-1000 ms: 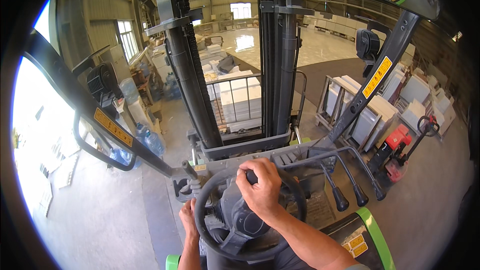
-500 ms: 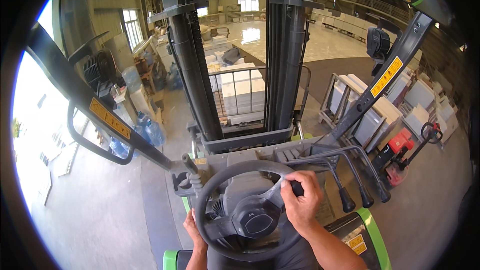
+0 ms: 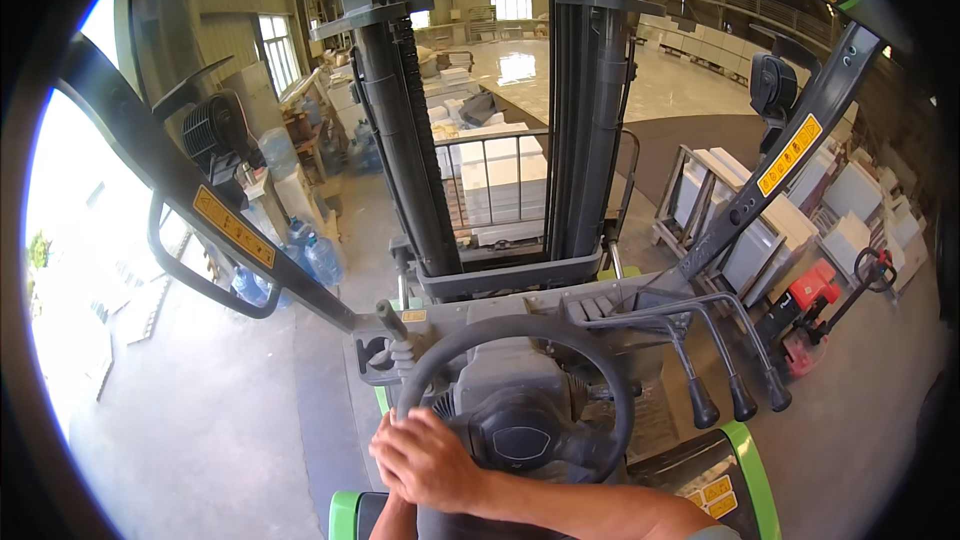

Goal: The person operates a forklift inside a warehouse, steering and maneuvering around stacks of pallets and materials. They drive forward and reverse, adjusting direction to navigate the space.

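Far left: dark post (image 3: 185, 175) with a yellow label, bright doorway beyond it. Blue bottles (image 3: 322, 260) stood on the floor just inside the post. Left of the wheel, a short lever (image 3: 390, 320) leaned on the dash, no hand on it.

Hands together at the wheel's left side. Left hand (image 3: 394, 493) sat low, mostly hidden behind the other; could not tell whether it gripped anything. Right hand (image 3: 432, 460) had crossed over, fingers curled down at the left of the rim; any knob under the palm was out of sight.

Mast (image 3: 400, 140) upright, ahead. Wheel (image 3: 515, 440) directly before the driver, its right side free of hands. Judged to be mid-turn, from the crossed arm; how much turning was left, not shown. Pale stack (image 3: 502, 180) stood beyond the guard bars, apparently squared up; whether the truck or the floor bore it, could not tell.

Right: three levers (image 3: 742, 397), all untouched, so no lever work in hand. Past them, racked slabs (image 3: 735, 250), then a red pallet jack (image 3: 810, 285), parked beside.
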Action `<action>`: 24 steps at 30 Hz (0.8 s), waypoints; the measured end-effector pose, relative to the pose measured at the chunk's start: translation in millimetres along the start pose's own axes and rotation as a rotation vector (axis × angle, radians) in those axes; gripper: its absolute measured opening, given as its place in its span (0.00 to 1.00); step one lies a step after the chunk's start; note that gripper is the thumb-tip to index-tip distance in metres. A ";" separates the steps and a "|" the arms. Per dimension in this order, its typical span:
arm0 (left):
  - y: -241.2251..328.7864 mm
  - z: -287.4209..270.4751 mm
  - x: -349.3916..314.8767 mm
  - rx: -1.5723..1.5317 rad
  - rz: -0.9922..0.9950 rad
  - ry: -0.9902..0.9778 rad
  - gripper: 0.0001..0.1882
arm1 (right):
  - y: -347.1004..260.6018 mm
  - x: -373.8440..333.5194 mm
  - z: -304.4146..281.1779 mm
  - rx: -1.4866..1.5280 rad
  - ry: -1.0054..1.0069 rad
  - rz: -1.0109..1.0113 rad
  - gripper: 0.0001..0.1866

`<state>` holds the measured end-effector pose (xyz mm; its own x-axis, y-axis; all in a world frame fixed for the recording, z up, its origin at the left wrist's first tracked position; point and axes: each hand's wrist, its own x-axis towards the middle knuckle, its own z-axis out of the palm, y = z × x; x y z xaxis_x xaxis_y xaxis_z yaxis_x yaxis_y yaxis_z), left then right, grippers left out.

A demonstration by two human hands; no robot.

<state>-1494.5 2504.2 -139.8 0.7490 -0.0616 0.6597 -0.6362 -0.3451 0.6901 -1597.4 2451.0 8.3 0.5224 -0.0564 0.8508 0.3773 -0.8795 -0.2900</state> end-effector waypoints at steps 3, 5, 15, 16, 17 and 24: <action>-8.1 -22.4 3.8 -0.227 -0.376 -0.296 0.21 | 56.8 58.7 -49.2 -0.127 0.128 0.103 0.09; -8.0 -25.5 3.6 -0.174 -0.353 -0.261 0.23 | 71.4 45.4 -94.7 -0.222 0.206 0.181 0.09; 0.2 -25.9 16.1 -0.165 -0.282 -0.196 0.24 | -48.8 -119.1 -92.9 -0.201 0.065 0.390 0.09; -2.6 -27.0 14.7 -0.163 -0.300 -0.217 0.24 | -52.7 -113.3 -72.6 -0.130 0.040 0.305 0.09; -8.2 -25.5 11.8 -0.166 -0.317 -0.241 0.24 | -53.3 -103.8 -49.7 -0.045 -0.042 0.264 0.09; -21.0 -27.2 4.7 -0.178 -0.295 -0.238 0.20 | 17.4 43.7 -1.5 -0.103 0.033 0.119 0.07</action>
<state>-1482.7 2536.6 -143.0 0.9124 -0.2060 0.3537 -0.3947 -0.2144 0.8934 -1569.2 2432.5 41.2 0.5324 -0.1774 0.8277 0.2326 -0.9095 -0.3446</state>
